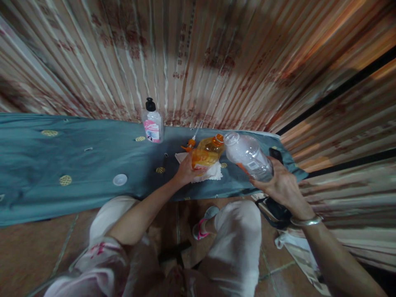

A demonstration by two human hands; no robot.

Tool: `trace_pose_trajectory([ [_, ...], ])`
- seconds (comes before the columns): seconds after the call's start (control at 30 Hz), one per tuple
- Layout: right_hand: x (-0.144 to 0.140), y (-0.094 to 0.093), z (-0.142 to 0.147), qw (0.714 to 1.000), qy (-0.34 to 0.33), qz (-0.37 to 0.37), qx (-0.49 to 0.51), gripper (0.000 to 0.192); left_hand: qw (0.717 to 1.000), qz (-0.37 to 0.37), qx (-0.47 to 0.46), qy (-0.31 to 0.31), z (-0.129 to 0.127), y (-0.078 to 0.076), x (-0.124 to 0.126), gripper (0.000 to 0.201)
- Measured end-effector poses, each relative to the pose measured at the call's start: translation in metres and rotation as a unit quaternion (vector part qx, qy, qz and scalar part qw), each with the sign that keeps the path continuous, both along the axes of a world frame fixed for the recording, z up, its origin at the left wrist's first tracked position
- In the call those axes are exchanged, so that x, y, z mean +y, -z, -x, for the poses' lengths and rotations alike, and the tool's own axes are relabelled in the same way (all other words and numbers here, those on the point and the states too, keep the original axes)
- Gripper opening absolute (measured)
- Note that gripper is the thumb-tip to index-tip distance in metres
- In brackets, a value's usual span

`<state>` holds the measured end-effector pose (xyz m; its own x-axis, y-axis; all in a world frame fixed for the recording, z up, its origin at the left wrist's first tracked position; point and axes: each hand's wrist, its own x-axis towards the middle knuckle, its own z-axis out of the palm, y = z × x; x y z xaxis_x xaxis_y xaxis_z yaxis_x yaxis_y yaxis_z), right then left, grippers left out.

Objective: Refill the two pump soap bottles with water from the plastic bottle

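Note:
My left hand (185,170) is wrapped round an orange bottle (206,153), which leans to the right with its uncapped neck up. My right hand (283,181) grips the base of a large clear bottle (249,156), tilted so that its mouth points left, close by the orange bottle's neck. Whether the two mouths touch I cannot tell. Under the orange bottle lies a white cloth (210,173). An orange pump head (189,144) with a thin tube rests on the table just behind it.
A clear bottle with a black cap (152,126) and pink label stands upright at the back. A white round lid (120,180) lies on the blue-green tablecloth (93,165). A dark object (275,154) sits at the right end. A pleated curtain (173,62) hangs behind; bags (278,209) are below right.

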<state>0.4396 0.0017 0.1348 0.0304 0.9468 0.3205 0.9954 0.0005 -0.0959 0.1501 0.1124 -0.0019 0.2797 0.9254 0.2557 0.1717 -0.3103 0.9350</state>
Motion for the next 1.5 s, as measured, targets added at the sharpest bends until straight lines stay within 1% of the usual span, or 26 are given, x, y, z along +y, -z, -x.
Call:
trace_pose_trajectory([
  [0.13, -0.002, -0.003, -0.004, 1.000, -0.001, -0.002, -0.015, 0.078, 1.000, 0.000, 0.001, -0.004, -0.001, 0.000, 0.000, 0.076],
  [0.27, -0.001, -0.003, -0.008, 1.000, 0.004, -0.012, -0.025, 0.079, 1.000, -0.004, 0.002, -0.003, -0.001, 0.001, 0.000, 0.073],
  [0.43, 0.001, -0.001, -0.011, 0.999, -0.014, -0.022, -0.024, 0.077, 1.000, -0.005, -0.008, -0.003, -0.001, 0.002, 0.000, 0.078],
  [0.57, 0.002, -0.001, -0.012, 0.999, -0.010, -0.024, -0.026, 0.079, 1.000, -0.001, -0.010, -0.006, -0.001, 0.002, 0.000, 0.080],
  [0.7, 0.002, -0.005, -0.013, 0.999, -0.010, -0.030, -0.024, 0.082, 1.000, -0.002, -0.001, -0.007, -0.001, 0.000, -0.001, 0.075],
  [0.87, 0.002, -0.011, -0.015, 0.998, -0.043, -0.039, -0.028, 0.079, 1.000, 0.000, 0.006, -0.003, -0.002, -0.001, -0.001, 0.071],
  [1.1, 0.000, -0.017, -0.017, 0.997, -0.049, -0.036, -0.052, 0.079, 1.000, -0.004, -0.007, 0.006, -0.002, -0.001, 0.000, 0.071],
  [1.37, 0.001, -0.015, -0.024, 0.993, -0.074, -0.059, -0.077, 0.082, 1.000, 0.005, -0.005, 0.000, -0.002, 0.001, -0.002, 0.073],
  [1.5, 0.000, -0.020, -0.020, 0.992, -0.066, -0.057, -0.089, 0.081, 1.000, 0.003, -0.015, 0.007, -0.002, -0.002, -0.002, 0.072],
])
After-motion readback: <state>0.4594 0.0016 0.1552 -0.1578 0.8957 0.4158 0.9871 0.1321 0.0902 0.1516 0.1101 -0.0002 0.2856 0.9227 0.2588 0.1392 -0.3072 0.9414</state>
